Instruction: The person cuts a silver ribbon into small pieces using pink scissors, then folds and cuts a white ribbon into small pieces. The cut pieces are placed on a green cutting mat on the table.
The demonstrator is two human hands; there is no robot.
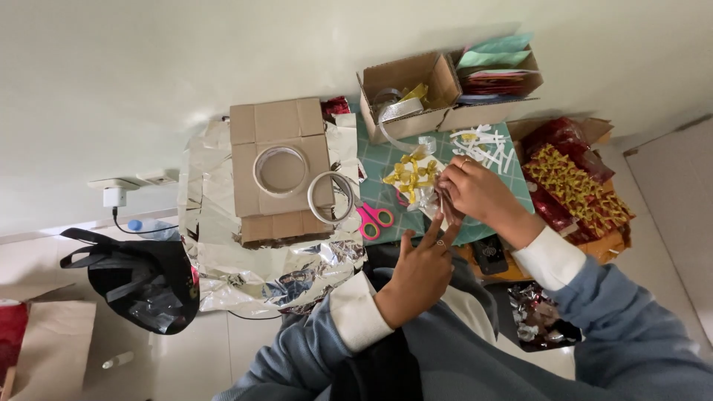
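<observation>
Left hand (417,275), at 6 o'clock of the green cutting mat (386,160), has two fingers spread upward and the rest curled; its fingertips meet the small crinkled reddish-brown foil strip (448,204). Right hand (479,191), at 1 o'clock from the left, is closed in a pinch on the same strip, apparently; the grip is partly hidden. Pink-handled scissors (375,219) lie at 9 o'clock of the strip. Gold foil bows (410,177) sit at 10 o'clock. Two tape rings (330,197) rest on the flat brown cardboard box (278,130).
</observation>
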